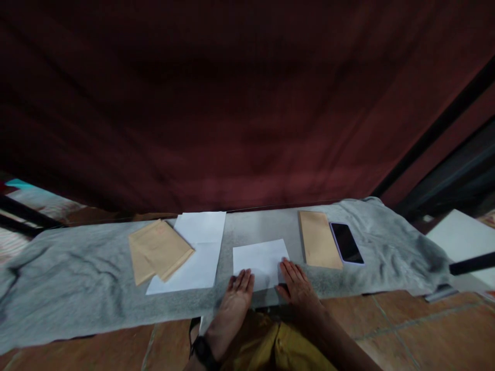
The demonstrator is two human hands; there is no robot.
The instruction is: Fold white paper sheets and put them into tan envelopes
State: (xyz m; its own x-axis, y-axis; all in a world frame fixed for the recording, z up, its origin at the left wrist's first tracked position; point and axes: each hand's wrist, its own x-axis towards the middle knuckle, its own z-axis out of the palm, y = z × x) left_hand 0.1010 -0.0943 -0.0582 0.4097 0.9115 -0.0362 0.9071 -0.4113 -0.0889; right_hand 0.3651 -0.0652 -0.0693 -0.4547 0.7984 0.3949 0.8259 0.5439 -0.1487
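Observation:
A white sheet of paper (260, 260), which looks folded, lies on the grey cloth in front of me. My left hand (237, 296) rests flat on its near left part, fingers stretched forward. On the right edge of the same sheet lies my right hand (296, 283), its fingers out and the thumb apart. Neither hand grips anything. To the left, several brown envelopes (157, 250) overlap larger white sheets (203, 263). A single brown envelope (319, 239) lies to the right of my right hand.
A phone (347, 243) with a dark screen and purple case lies beside the right-hand envelope. The grey cloth (96, 288) covers the narrow table and is wrinkled at both ends. A dark red curtain (247, 129) hangs behind it. Floor tiles (386, 314) show along the near edge.

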